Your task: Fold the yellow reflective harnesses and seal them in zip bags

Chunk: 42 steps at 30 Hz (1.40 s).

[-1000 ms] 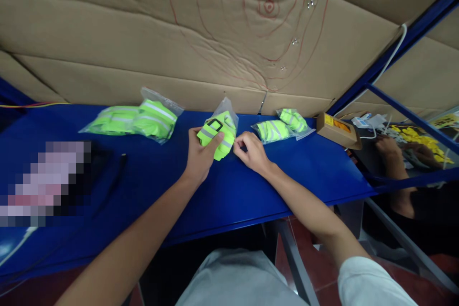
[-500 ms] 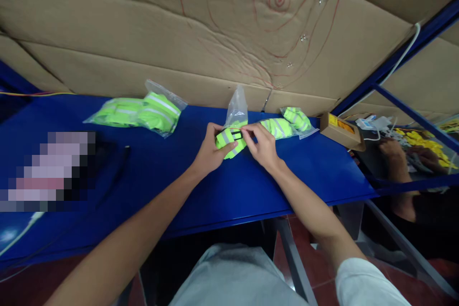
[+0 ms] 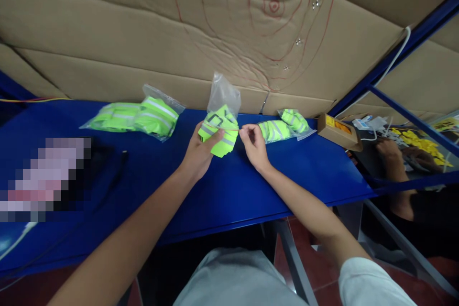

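My left hand (image 3: 199, 152) grips a folded bundle of neon-green reflective straps (image 3: 226, 143), its thumb across the front. A black buckle-like piece shows on the bundle's upper part. A thin reddish rubber band (image 3: 232, 129) runs across the bundle and stretches out to the right. My right hand (image 3: 255, 146) pinches the band's end between thumb and fingertips, just beside the bundle. Behind the straps stands a clear plastic bag (image 3: 224, 94); whether it touches them I cannot tell.
Bagged green straps lie on the blue table (image 3: 229, 196), a larger pack (image 3: 138, 117) at left and smaller packs (image 3: 278, 130) at right. A cardboard box (image 3: 339, 132) stands right. Beyond the blue frame, a co-worker's hands (image 3: 389, 150) are near yellow pieces. A black cable (image 3: 116, 172) lies left.
The rubber band is now pulled out to the right by my right hand, which has come away from the bundle. My left hand has turned the bundle and shifted slightly left.
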Motion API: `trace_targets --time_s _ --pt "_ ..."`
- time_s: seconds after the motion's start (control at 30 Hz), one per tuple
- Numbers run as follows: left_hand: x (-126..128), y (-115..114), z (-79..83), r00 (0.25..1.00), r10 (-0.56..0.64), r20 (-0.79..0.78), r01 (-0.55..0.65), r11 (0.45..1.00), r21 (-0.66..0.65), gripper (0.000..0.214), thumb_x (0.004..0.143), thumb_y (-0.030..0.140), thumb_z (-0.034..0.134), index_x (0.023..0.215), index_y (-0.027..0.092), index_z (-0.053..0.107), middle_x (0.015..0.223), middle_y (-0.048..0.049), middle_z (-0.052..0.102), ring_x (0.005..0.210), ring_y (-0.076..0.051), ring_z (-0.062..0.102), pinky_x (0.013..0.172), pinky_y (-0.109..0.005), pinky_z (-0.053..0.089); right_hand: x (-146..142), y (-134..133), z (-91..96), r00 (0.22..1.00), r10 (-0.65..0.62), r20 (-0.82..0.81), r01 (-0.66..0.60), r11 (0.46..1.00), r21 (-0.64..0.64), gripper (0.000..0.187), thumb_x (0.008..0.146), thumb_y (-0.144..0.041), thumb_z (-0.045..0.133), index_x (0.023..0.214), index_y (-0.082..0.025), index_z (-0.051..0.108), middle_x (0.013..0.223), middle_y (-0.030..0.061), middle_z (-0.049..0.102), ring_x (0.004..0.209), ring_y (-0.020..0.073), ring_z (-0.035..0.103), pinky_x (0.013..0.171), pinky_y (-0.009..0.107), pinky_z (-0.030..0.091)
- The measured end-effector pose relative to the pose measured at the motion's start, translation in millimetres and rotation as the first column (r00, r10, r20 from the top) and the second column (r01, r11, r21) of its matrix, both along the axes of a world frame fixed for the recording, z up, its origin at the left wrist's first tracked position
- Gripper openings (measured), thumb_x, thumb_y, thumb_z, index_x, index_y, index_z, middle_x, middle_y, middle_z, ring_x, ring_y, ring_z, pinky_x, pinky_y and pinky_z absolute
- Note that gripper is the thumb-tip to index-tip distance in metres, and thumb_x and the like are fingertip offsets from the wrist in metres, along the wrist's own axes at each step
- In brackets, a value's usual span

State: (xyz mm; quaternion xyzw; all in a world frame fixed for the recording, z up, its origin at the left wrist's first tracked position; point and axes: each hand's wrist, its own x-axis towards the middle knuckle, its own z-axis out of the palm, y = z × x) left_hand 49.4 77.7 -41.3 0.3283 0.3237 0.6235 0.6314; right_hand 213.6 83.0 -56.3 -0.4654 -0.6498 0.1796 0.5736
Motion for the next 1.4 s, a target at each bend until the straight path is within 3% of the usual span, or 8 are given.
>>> trace_targets --time_s 0.3,0.67,0.83,0.97,1.07,1.17,1.27,1.4 --pt "-5 5 -3.4 0.996 -0.013 0.093 0.014 1.0 -0.007 0.048 0.073 0.035 0.094 0.112 0.019 0.07 0.119 -0.0102 0.077 0.11 -0.028 0.074 0.098 -0.041 0.06 5 -4 5.6 0.955 0.134 0.263 -0.174 0.976 0.132 0.018 0.106 -0.034 0.053 0.102 -0.022 0.066 0.097 0.0051 0.071 0.091 0.0173 0.068 0.086 0.033 0.056" --pt "-3 0 -2.6 0.994 -0.082 0.075 0.084 0.996 -0.022 0.05 0.072 0.031 0.094 0.116 0.019 0.072 0.119 -0.0088 0.077 0.106 -0.025 0.075 0.094 -0.036 0.061 15 -3 4.2 0.88 -0.07 0.47 -0.149 0.899 0.412 0.017 0.105 -0.025 0.056 0.12 -0.022 0.065 0.115 0.0108 0.075 0.109 0.0212 0.072 0.094 0.037 0.058" --pt "3 1 -5.8 0.995 -0.037 0.096 0.041 0.998 -0.047 0.049 0.07 0.031 0.096 0.112 0.018 0.073 0.111 -0.0076 0.078 0.098 -0.022 0.075 0.09 -0.033 0.061 12 -2 5.2 0.816 -0.175 0.551 -0.082 0.908 0.41 0.018 0.109 -0.023 0.045 0.107 -0.021 0.063 0.102 0.0097 0.076 0.095 0.0199 0.073 0.082 0.036 0.053" --pt "3 4 -11.9 0.986 0.104 0.127 -0.096 0.993 -0.07 0.046 0.073 0.034 0.093 0.109 0.017 0.072 0.104 -0.0057 0.078 0.097 -0.021 0.075 0.093 -0.035 0.06 3 -3 -0.1 0.779 0.027 0.627 -0.255 0.927 0.277 0.02 0.109 -0.023 0.043 0.104 -0.019 0.062 0.104 0.0121 0.075 0.104 0.0214 0.071 0.088 0.037 0.049" --pt "-1 7 -14.7 0.981 0.144 0.129 -0.134 0.987 -0.085 0.045 0.076 0.033 0.091 0.113 0.019 0.069 0.108 -0.004 0.077 0.099 -0.02 0.074 0.095 -0.036 0.059 -8 -4 -6.5 0.871 0.182 0.457 -0.248 0.965 0.089 0.024 0.11 -0.032 0.043 0.105 -0.02 0.062 0.109 0.0121 0.073 0.108 0.0209 0.068 0.094 0.038 0.05" --pt "-1 8 -14.8 0.987 0.117 0.112 -0.11 0.992 -0.067 0.045 0.08 0.038 0.088 0.115 0.022 0.065 0.116 -0.0036 0.075 0.104 -0.02 0.073 0.096 -0.035 0.058 -17 -5 -9.1 0.97 0.231 -0.077 -0.241 0.956 -0.167 0.034 0.103 -0.055 0.054 0.112 -0.022 0.06 0.11 0.0077 0.071 0.102 0.0178 0.068 0.093 0.035 0.055" --pt "5 4 -16.4 0.997 0.065 0.05 -0.065 0.998 -0.017 0.05 0.084 0.05 0.082 0.121 0.024 0.061 0.123 -0.0064 0.073 0.113 -0.022 0.071 0.096 -0.036 0.057 -25 -9 -6.8 0.826 0.254 -0.503 -0.47 0.803 -0.367 0.059 0.089 -0.074 0.062 0.123 -0.025 0.059 0.115 0.0056 0.071 0.1 0.0175 0.069 0.085 0.032 0.061" --pt "11 -3 -21.7 0.992 0.099 -0.077 -0.095 0.994 0.05 0.06 0.084 0.058 0.08 0.129 0.028 0.053 0.131 -0.0059 0.068 0.119 -0.021 0.068 0.098 -0.032 0.054 -32 -16 -1.6 0.719 0.334 -0.61 -0.639 0.663 -0.39 0.067 0.08 -0.077 0.071 0.122 -0.025 0.065 0.112 0.0053 0.074 0.099 0.0199 0.069 0.08 0.033 0.063"
